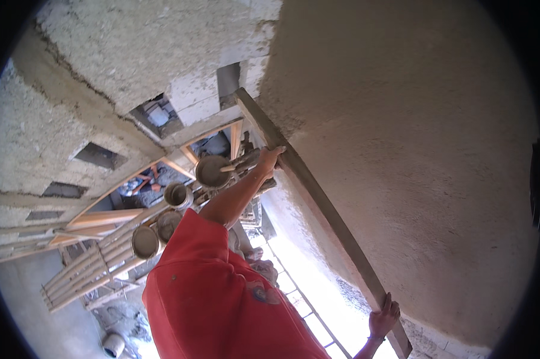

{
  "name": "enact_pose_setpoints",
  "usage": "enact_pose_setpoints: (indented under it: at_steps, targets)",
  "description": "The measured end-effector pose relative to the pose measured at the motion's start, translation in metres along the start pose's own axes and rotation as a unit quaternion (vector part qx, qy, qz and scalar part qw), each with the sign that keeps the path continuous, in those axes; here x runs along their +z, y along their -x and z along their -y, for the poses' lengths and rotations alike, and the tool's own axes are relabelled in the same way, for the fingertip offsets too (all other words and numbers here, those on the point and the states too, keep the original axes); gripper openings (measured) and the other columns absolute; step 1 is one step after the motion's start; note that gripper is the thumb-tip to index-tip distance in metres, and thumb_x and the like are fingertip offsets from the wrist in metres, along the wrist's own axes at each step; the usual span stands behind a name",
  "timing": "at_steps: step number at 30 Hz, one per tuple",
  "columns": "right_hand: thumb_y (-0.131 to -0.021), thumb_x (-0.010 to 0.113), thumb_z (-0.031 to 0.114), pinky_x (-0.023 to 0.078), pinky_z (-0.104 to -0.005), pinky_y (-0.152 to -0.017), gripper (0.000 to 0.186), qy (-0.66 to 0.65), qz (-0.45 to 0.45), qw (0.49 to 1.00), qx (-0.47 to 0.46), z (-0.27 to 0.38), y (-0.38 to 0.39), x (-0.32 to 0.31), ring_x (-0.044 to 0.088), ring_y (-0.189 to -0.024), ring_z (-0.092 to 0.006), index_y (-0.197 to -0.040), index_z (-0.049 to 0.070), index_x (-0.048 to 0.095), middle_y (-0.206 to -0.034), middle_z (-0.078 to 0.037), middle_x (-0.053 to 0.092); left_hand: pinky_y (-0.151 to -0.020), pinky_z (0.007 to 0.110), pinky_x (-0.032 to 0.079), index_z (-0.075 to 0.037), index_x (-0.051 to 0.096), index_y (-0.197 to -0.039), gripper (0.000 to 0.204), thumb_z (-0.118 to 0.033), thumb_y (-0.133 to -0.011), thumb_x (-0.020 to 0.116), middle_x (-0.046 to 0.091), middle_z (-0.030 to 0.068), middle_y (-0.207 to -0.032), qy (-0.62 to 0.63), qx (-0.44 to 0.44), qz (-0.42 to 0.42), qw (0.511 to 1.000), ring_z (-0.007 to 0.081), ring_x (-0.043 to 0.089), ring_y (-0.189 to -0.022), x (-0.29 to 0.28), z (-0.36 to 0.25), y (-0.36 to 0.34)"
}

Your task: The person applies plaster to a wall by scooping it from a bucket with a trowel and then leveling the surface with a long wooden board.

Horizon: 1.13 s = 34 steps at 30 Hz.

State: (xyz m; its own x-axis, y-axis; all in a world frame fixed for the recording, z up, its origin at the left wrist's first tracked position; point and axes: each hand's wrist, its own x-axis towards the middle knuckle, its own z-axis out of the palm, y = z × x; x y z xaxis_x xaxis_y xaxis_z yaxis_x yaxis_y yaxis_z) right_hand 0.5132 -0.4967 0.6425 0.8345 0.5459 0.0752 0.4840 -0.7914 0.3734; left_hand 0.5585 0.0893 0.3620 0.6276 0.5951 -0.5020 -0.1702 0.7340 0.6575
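A long, mortar-smeared straightedge board [322, 197] lies slantwise across the picture, against the wet grey-brown plaster of the wall [419, 149]. Near its upper part my left hand [271, 159] grips the edge, thumb over the face and fingers mostly hidden behind. Lower down, close to the board's bottom end, my right hand [385, 317] is wrapped round it. The plaster beside the board looks fairly smooth, with rougher patches by the upper end.
Several mortar buckets [186, 196] stand on the pole scaffold [90, 269] to my left; one has a handle sticking out. Rectangular openings [100, 156] pierce the rough wall. Below, another person [139, 184] bends over. A ladder [303, 302] shows against bright light.
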Motion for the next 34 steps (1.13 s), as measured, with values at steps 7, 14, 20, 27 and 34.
enact_pose_setpoints:
  at_steps: [7,14,20,27,34]
  targets:
    - [-0.061,0.062,-0.001,0.042,-0.051,-0.09,0.068,0.06,0.109,0.978,-0.165,0.066,-0.063,-0.139,0.053,-0.097,-0.0388,-0.128,0.006,0.053,-0.102,-0.022,0.052,-0.041,0.035,0.043,-0.002,0.063,-0.092,0.024,-0.019,-0.079,0.073,0.063,0.0094,-0.076,0.056,-0.099,-0.205,0.972,0.0215,0.062,-0.057,-0.14,0.07,0.022]
    - [-0.065,0.067,0.003,0.042,-0.0485,-0.09,0.067,0.148,0.061,0.934,-0.318,0.175,-0.152,-0.201,0.054,-0.098,-0.0368,-0.13,0.009,0.052,-0.101,-0.022,0.055,-0.042,0.033,0.042,-0.003,0.059,-0.1,0.027,-0.021,-0.082,0.07,0.061,0.009,-0.08,0.11,-0.15,-0.313,0.932,0.0194,0.059,-0.058,-0.212,0.094,0.013]
    - [-0.073,0.07,0.009,0.045,-0.043,-0.081,0.054,0.189,0.124,0.913,-0.341,0.291,-0.237,-0.196,0.059,-0.082,-0.0295,-0.124,0.015,0.055,-0.085,-0.014,0.058,-0.039,0.033,0.04,-0.005,0.057,-0.105,0.031,-0.026,-0.083,0.068,0.057,0.0077,-0.077,0.136,-0.078,-0.267,0.951,0.0189,0.054,-0.053,-0.24,0.083,0.008]
    - [-0.073,0.07,0.012,0.046,-0.0436,-0.078,0.051,0.192,-0.007,0.854,-0.484,0.354,-0.3,-0.171,0.059,-0.08,-0.0261,-0.122,0.017,0.056,-0.082,-0.011,0.058,-0.064,0.043,0.052,-0.004,0.056,-0.117,0.045,-0.02,-0.077,0.067,0.065,0.0196,-0.095,-0.291,0.013,-0.315,0.903,0.0322,0.065,-0.075,-0.319,0.066,0.068]
    - [-0.071,0.073,0.025,0.045,-0.0515,-0.093,0.057,0.18,0.04,0.827,-0.532,0.404,-0.364,-0.126,0.061,-0.097,-0.0309,-0.124,0.019,0.054,-0.102,-0.008,0.061,-0.097,0.04,0.045,-0.009,0.053,-0.13,0.059,-0.021,-0.074,0.068,0.06,0.0226,-0.121,-0.372,-0.033,-0.374,0.849,0.0304,0.06,-0.111,-0.349,0.034,0.169]
